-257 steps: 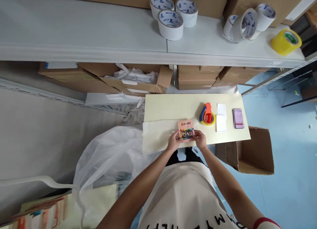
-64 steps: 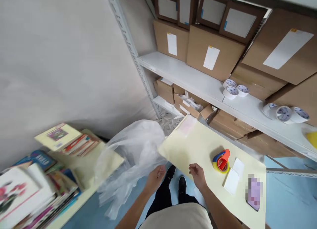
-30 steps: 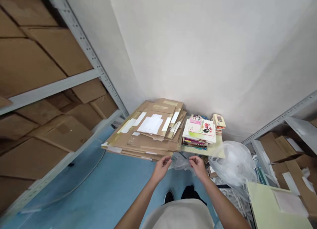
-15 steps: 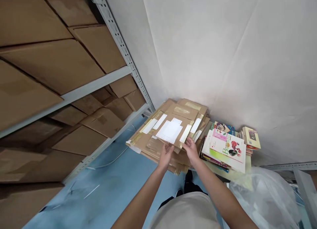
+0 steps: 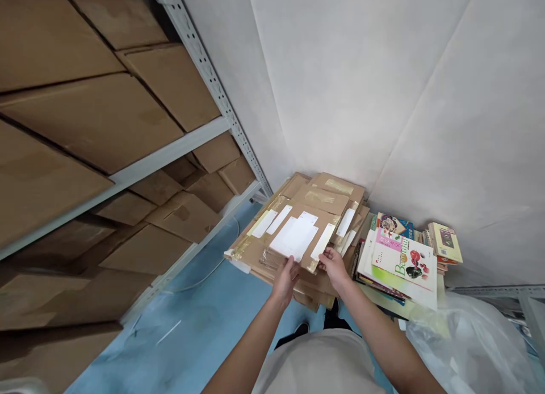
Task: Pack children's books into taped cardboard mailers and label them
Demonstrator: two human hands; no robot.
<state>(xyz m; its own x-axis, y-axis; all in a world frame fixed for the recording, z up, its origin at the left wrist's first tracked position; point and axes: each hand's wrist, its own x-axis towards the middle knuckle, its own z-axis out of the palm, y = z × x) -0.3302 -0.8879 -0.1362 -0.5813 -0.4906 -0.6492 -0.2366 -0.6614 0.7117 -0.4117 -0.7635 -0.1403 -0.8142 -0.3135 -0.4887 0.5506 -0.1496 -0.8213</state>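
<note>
Top cardboard sheet (image 5: 326,219): laid flat over the flattened-cardboard stack (image 5: 255,251); near edge toward the body, probably for easy reach.
White paper sheets (image 5: 293,236): overlapping on the top cardboard sheet; likely put there for a firm, flat backing.
White label strips (image 5: 322,242): to both sides of the paper; apparently stuck down, so no need of holding.
Clear tape (image 5: 319,196): across the far part of the stack; presumably for binding cardboard seams.
Left hand (image 5: 286,280): at the near edge of the paper, fingers curled, fingertips up against that edge.
Right hand (image 5: 333,267): at the near right corner of the top cardboard sheet, just beside a label strip.
Hands, state: apart from each other, one toward each end of the near edge, likely for even control; clamped or merely touching, cannot tell, finger undersides hidden.
Paper vs hands: just beyond left fingertips; ahead and left of right hand.
Book pile (image 5: 404,260): right of the cardboard, beyond the right hand, on the pale worktop (image 5: 402,310); broad books stacked flat, probably for stability.
Plastic bag (image 5: 472,343): slumped beside the worktop, well apart from both hands.
Shelved boxes (image 5: 85,116): packed tight at left, likely to save space.
</note>
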